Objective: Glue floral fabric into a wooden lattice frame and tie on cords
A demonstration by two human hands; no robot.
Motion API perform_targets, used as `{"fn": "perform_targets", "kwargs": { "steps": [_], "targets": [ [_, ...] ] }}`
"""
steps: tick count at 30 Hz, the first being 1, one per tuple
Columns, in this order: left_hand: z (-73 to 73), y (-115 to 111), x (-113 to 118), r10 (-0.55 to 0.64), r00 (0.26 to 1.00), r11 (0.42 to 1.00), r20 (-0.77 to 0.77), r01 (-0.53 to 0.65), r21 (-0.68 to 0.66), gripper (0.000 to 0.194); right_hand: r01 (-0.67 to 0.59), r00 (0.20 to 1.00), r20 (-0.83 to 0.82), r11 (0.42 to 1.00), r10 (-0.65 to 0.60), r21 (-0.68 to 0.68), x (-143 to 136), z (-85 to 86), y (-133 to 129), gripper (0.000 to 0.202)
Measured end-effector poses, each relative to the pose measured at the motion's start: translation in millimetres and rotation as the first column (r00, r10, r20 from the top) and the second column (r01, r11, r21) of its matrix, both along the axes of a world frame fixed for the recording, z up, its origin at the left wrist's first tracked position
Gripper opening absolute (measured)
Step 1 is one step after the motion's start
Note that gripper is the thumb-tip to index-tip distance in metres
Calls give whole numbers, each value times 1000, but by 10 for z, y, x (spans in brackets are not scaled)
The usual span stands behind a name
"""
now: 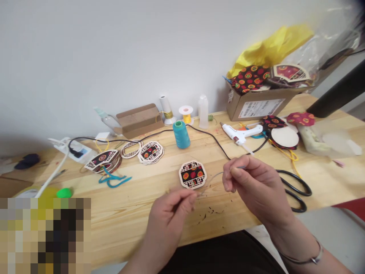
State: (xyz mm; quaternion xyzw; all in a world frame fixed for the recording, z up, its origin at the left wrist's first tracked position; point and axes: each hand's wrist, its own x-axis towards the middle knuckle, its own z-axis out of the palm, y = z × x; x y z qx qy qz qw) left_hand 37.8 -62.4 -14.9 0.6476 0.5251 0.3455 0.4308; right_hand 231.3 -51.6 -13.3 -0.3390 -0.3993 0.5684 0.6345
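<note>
A thin bluish thread (212,177) runs in a loose curve between my two hands, above the front of the table. One end is pinched between the thumb and forefinger of my left hand (171,217). Its other end is held in my right hand (256,186), where a short blue bit shows above the thumb. Just beyond the left fingertips lies a small scalloped wooden lattice piece (193,175) backed with dark floral fabric. Further back stands a teal thread cone (181,135) upright. Black-handled scissors (298,190) lie partly hidden behind my right hand.
A white glue gun (241,133) with a black cable lies behind my right hand. Fan-shaped pieces (104,160) and scalloped pieces (151,152) are stacked at left. A cardboard box (256,102) of fabric stands back right. Dark scraps (209,211) dot the tabletop.
</note>
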Motion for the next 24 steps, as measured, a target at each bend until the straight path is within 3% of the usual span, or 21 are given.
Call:
{"fn": "perform_targets", "kwargs": {
  "steps": [2, 3, 5, 8, 10, 11, 12, 13, 14, 15, 16, 17, 20, 24],
  "targets": [
    [3, -16, 2, -136, 983, 944, 122, 166, -286, 23, -2, 999, 32, 1000, 2, 18, -10, -25, -7, 10],
    [-18, -6, -3, -91, 980, 931, 176, 147, -335, 21, -1, 999, 44, 1000, 0, 26, -9, -30, -10, 9],
    [-84, 49, -27, 149, 956, 940, 251, -59, -335, 13, 5, 998, 57, 999, -7, 38, 6, -27, -12, 9],
    [-142, 166, -92, 436, 792, 899, 428, -369, -234, 28, 24, 998, 63, 998, -28, 51, 38, -4, -4, 10],
    [-107, 205, -126, 494, 675, 857, 548, -483, -177, 29, 35, 997, 73, 998, -40, 60, 41, 11, 1, 11],
    [-70, 201, -134, 485, 661, 862, 573, -471, -186, 24, 37, 996, 78, 997, -42, 65, 33, 17, -1, 11],
    [-27, 181, -132, 453, 689, 889, 566, -397, -229, 16, 37, 995, 86, 997, -43, 73, 19, 22, -8, 11],
    [16, 147, -120, 389, 758, 914, 524, -244, -325, 13, 34, 994, 104, 996, -42, 80, 1, 27, -20, 11],
    [53, 105, -100, 275, 836, 903, 474, -55, -427, 18, 28, 990, 133, 996, -39, 86, -21, 30, -39, 11],
    [81, 59, -73, 136, 885, 839, 446, 136, -527, 23, 18, 984, 175, 996, -34, 92, -43, 34, -65, 11],
    [96, 16, -41, 43, 886, 759, 462, 272, -592, 28, -1, 973, 231, 995, -22, 98, -64, 38, -97, 11],
    [99, -21, -7, 22, 862, 695, 507, 351, -628, 32, -30, 954, 299, 994, -2, 105, -81, 43, -134, 12],
    [58, -78, 74, 112, 752, 580, 649, 481, -657, 38, -205, 845, 525, 968, 102, 142, -115, 61, -254, 15],
    [-6, -69, 100, 285, 643, 580, 711, 474, -662, 29, -451, 663, 726, 872, 182, 192, -147, 103, -370, 18]
  ]
}}
